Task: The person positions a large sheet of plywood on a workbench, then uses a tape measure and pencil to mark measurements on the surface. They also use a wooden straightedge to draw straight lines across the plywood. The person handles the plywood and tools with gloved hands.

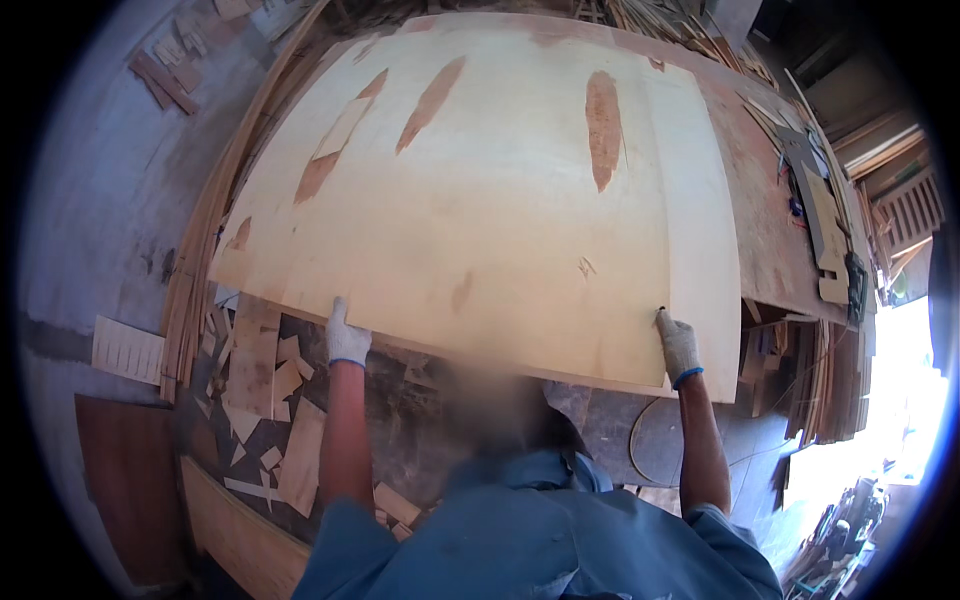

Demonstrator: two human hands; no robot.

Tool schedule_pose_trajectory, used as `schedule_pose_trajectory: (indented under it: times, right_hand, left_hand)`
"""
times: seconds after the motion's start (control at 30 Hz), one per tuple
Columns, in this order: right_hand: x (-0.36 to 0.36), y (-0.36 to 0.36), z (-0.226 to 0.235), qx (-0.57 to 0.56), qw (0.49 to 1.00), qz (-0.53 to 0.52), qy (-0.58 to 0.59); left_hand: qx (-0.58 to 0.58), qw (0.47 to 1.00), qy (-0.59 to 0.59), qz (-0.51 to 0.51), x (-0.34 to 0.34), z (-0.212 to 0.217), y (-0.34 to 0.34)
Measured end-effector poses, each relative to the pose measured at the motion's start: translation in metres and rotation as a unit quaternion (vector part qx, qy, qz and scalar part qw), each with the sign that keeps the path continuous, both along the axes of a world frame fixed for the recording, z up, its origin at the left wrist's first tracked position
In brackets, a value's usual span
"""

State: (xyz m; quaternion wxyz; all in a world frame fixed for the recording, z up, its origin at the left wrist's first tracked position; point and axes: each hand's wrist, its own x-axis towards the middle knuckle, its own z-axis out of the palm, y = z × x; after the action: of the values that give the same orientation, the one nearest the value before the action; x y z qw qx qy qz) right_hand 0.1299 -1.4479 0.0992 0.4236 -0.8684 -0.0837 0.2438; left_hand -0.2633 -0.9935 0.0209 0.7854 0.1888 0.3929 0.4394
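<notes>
A large pale plywood sheet (pixel 480 220) lies over another pale sheet (pixel 705 250), which shows along its right side. My left hand (pixel 347 335), in a white knitted glove, grips the near edge of the upper sheet, thumb on top and fingers hidden below. At the right edge of that sheet, near its front corner, my right hand (pixel 679 343) is closed on the edge, in a like glove with a blue cuff. A small dark spot shows by its fingertip; I cannot tell what it is. Reddish-brown patches (pixel 603 130) mark the upper sheet.
Long wood strips (pixel 205 240) run along the left side. Offcuts (pixel 285 380) litter the floor by my left arm. On the brown board surface (pixel 760 200) at right lie loose strips and tools. A curved hose or cable (pixel 636 440) is on the floor.
</notes>
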Motion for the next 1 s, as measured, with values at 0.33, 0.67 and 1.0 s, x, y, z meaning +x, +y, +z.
schedule_pose_trajectory:
  times: [0.33, 0.67, 1.0]
  right_hand:
    - [-0.085, -0.255, -0.094, -0.149, 0.983, 0.089, 0.061]
    - [-0.065, -0.275, -0.145, 0.054, 0.971, -0.183, 0.144]
    - [-0.056, -0.243, -0.147, 0.125, 0.97, -0.151, 0.141]
  left_hand:
    - [-0.18, 0.98, 0.031, -0.081, -0.166, -0.047, -0.292]
    - [-0.22, 0.974, 0.057, -0.014, -0.17, -0.058, -0.356]
    - [-0.125, 0.955, 0.212, 0.166, -0.32, -0.152, -0.299]
